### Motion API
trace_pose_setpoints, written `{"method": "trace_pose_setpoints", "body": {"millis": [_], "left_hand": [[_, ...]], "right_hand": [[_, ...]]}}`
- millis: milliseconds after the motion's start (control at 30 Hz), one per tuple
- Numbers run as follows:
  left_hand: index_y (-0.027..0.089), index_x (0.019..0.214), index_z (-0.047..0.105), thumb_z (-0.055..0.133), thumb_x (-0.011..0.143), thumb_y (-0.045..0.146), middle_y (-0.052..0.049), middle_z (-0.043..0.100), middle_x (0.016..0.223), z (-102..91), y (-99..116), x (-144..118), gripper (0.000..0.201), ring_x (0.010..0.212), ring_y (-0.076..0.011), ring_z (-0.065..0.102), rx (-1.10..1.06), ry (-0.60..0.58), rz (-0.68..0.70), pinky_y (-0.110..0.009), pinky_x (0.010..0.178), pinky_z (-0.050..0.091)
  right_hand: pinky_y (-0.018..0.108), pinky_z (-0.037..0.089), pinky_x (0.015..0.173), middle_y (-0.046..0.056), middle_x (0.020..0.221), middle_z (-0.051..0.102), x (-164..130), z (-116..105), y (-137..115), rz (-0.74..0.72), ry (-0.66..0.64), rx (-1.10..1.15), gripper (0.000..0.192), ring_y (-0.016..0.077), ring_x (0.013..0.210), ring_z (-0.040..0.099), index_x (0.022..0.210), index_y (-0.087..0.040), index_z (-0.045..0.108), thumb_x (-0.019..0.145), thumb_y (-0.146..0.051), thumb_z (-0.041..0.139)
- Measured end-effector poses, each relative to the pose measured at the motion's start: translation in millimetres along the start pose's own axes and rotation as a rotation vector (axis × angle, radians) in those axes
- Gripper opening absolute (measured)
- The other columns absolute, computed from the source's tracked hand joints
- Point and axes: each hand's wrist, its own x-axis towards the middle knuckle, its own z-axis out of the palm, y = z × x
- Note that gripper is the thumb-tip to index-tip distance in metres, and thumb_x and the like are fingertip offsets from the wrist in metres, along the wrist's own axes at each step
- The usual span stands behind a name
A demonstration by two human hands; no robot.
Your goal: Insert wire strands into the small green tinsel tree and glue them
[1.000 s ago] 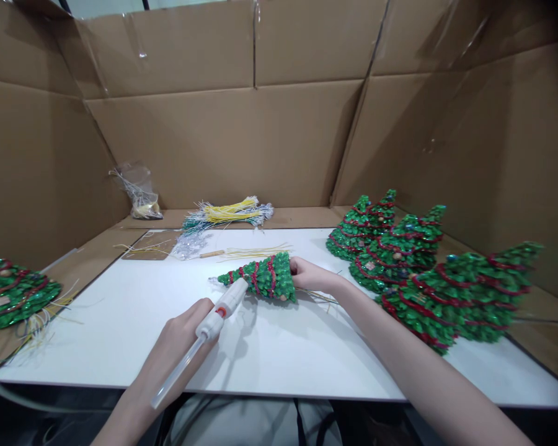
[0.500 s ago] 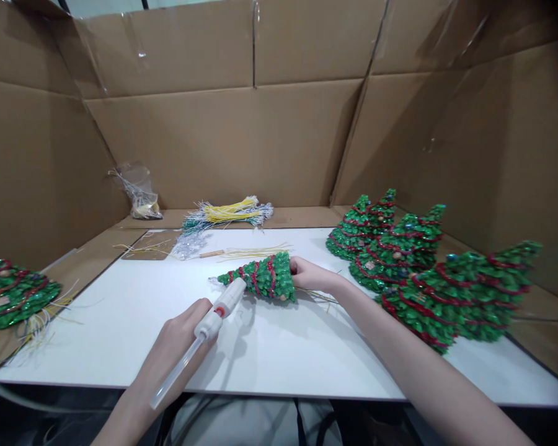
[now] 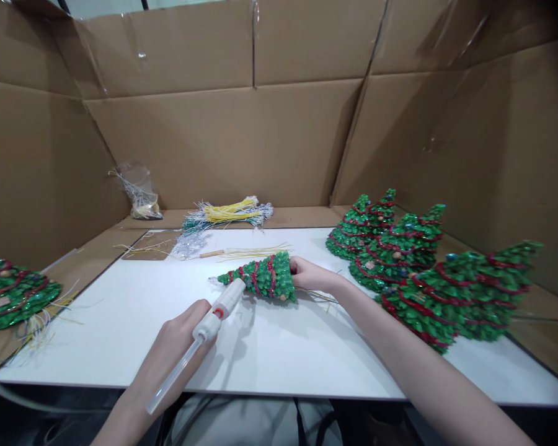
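Table (image 3: 121,334): white board inside cardboard walls; finished trees (image 3: 400,260) stand far right.
Small tree (image 3: 260,277): lies on its side at mid-table, long axis left-right, tip pointing left, base right.
Right hand (image 3: 309,274): closed on the tree's base, at its right end.
Left hand (image 3: 181,337): wrapped round the glue gun (image 3: 214,316), near-left of the tree.
Gun nozzle: touches the tree near its tip; left hand nearer that end.

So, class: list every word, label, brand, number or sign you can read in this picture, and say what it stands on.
None can be read: the glue gun in the left hand shows only a red mark, no letters.
The small tree held by the right hand and the cardboard walls carry no print.
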Motion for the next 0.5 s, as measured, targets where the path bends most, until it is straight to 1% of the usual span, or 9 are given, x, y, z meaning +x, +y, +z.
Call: {"method": "trace_pose_setpoints", "body": {"millis": [200,367,500], "left_hand": [[0.022,0.072,0.036,0.036,0.088,0.038,0.003,0.048,0.07,0.8,-0.2,1.3,0.023,0.058,-0.013,0.047,-0.011,-0.01,-0.002,-0.022,0.055,0.035],[0.022,0.073,0.037,0.036,0.088,0.04,0.003,0.047,0.069,1.3,-2.2,1.7,0.024,0.058,-0.0131,0.047,-0.01,0.001,0.005,-0.022,0.055,0.035],[0.021,0.072,0.036,0.036,0.088,0.04,0.003,0.046,0.069,0.5,-2.4,1.7,0.024,0.058,-0.0125,0.045,-0.018,-0.003,-0.004,-0.022,0.055,0.034]], "right_hand": [[0.028,0.05,0.066,0.003,0.073,0.069,-0.9,0.4,-2.5,0.024,0.011,-0.012,0.015,0.019,0.072,0.06,0.074,-0.012,0.068,0.064,-0.021,0.06],[0.028,0.049,0.069,0.002,0.071,0.069,-1.0,0.6,-4.2,0.012,0.015,-0.014,0.018,0.0198,0.076,0.061,0.077,-0.012,0.068,0.063,-0.02,0.061],[0.028,0.049,0.069,0.002,0.074,0.069,-1.3,0.8,-5.8,0.02,0.012,-0.008,0.022,0.02,0.076,0.06,0.082,-0.012,0.068,0.063,-0.021,0.061]]}}
